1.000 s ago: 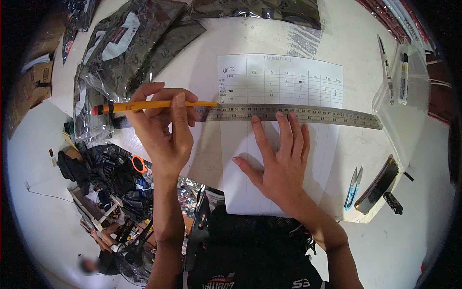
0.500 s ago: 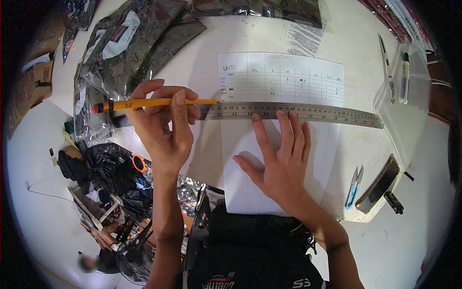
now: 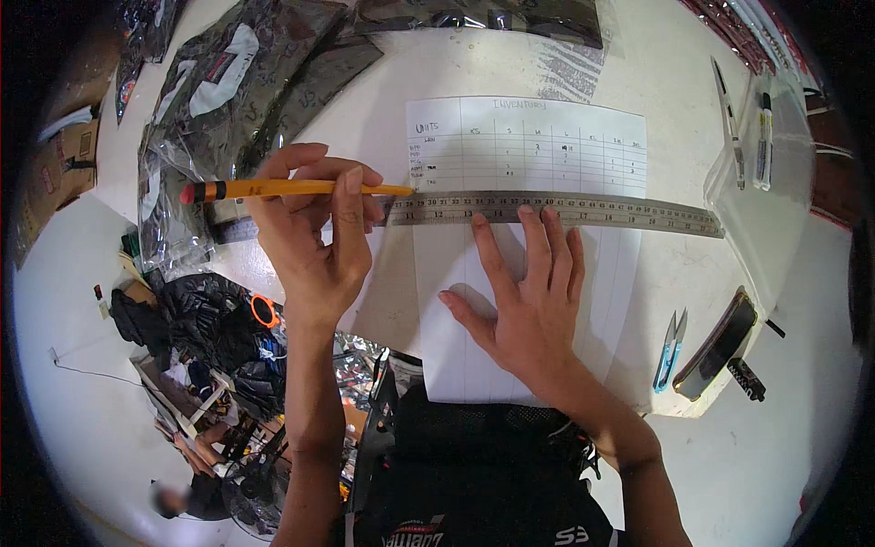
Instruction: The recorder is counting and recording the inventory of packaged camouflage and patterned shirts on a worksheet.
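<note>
My left hand (image 3: 314, 242) grips a yellow pencil (image 3: 292, 190) with a red eraser end. The pencil lies level, its tip at the left edge of a white sheet (image 3: 524, 146) ruled into a table. A long steel ruler (image 3: 620, 211) lies across that sheet. My right hand (image 3: 524, 305) lies flat on the paper, fingers spread, fingertips pressing against the ruler's near edge.
Grey plastic bags (image 3: 228, 82) lie at the back left of the white table (image 3: 410, 73). Pens (image 3: 764, 137) rest in a clear tray on the right. Blue snips (image 3: 670, 351) and a dark phone (image 3: 720, 346) sit near the right front corner. Another person (image 3: 182, 501) is low on the floor.
The pencil tip has slid slightly right along the ruler to the sheet's left edge. My right hand stays put on the paper.
</note>
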Demonstrator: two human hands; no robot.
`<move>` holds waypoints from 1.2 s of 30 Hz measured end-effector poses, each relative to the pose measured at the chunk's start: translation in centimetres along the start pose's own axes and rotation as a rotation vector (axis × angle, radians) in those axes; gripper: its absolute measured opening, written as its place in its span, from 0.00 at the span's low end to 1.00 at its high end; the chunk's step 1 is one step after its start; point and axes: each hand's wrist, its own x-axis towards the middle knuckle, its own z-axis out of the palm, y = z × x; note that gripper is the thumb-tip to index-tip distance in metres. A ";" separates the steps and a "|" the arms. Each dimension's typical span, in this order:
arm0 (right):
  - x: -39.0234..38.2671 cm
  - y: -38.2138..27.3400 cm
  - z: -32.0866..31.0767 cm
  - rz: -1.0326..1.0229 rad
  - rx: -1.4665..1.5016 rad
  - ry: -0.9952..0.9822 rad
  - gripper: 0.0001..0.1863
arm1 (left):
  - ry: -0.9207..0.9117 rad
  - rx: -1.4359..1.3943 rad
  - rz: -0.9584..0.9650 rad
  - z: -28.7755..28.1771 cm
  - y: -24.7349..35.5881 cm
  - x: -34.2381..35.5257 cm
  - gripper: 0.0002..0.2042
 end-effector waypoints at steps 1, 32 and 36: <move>0.0 0.0 0.0 0.002 0.000 0.000 0.38 | -0.002 -0.001 0.000 0.1 0.0 0.0 0.12; 0.2 0.1 0.1 0.016 0.039 0.055 0.35 | -0.162 -0.063 0.088 4.5 1.4 1.1 0.16; 0.2 0.1 0.1 0.012 0.054 0.091 0.33 | -0.204 -0.081 0.110 5.5 1.9 1.8 0.15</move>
